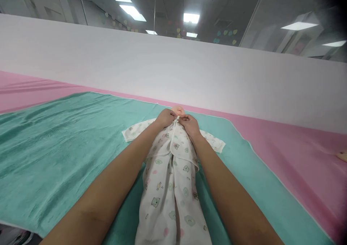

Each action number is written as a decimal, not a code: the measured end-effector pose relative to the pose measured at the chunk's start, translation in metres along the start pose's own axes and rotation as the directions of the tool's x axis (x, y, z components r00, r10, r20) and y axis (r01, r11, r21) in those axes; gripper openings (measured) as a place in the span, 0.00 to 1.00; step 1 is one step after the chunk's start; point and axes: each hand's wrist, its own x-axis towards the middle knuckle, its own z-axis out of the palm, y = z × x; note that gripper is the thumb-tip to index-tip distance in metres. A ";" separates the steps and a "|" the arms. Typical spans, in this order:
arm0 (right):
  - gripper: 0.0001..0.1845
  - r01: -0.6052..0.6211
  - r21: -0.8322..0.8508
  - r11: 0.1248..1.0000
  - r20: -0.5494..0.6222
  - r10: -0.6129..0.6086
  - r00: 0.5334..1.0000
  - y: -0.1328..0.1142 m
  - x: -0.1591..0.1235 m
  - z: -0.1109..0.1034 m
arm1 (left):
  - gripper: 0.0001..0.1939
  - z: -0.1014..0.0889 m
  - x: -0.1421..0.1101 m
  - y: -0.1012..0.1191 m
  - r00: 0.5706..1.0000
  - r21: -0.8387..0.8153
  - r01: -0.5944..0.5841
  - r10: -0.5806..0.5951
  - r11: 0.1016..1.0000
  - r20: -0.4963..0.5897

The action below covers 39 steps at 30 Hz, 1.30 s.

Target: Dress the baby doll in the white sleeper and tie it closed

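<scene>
A baby doll point(178, 110) lies on its back, its head at the far end and mostly hidden behind my hands. It wears a white jacket point(162, 144) and white trousers point(159, 201), both printed with small green and pink animal figures. The sleeves stretch out to both sides. At the neckline, my left hand point(166, 117) pinches the jacket's collar edge. From the other side my right hand point(190, 124) pinches the same spot, thumb and fingers together. A small white gathered bit of cloth, perhaps a tie, shows between my fingertips.
A green blanket point(67, 147) with creases lies under the doll, over a pink sheet point(284, 154). Behind stands a white low wall point(162, 68) with glass panels above. Part of a skin-coloured object point(342, 155) shows at the right edge.
</scene>
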 end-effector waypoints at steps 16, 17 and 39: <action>0.14 0.021 0.044 0.999 0.066 -0.024 0.998 0.001 0.002 0.000 | 0.04 -0.002 0.003 -0.006 0.991 0.029 0.030 -0.034 0.999 0.129; 0.14 0.022 0.046 0.999 0.069 -0.025 0.997 0.002 0.002 0.000 | 0.04 -0.002 0.002 -0.005 0.991 0.025 0.032 -0.035 0.999 0.130; 0.16 0.038 0.122 0.992 0.072 -0.047 0.996 0.006 0.001 -0.001 | 0.09 0.006 0.009 -0.014 0.997 0.080 -0.055 0.059 0.995 -0.047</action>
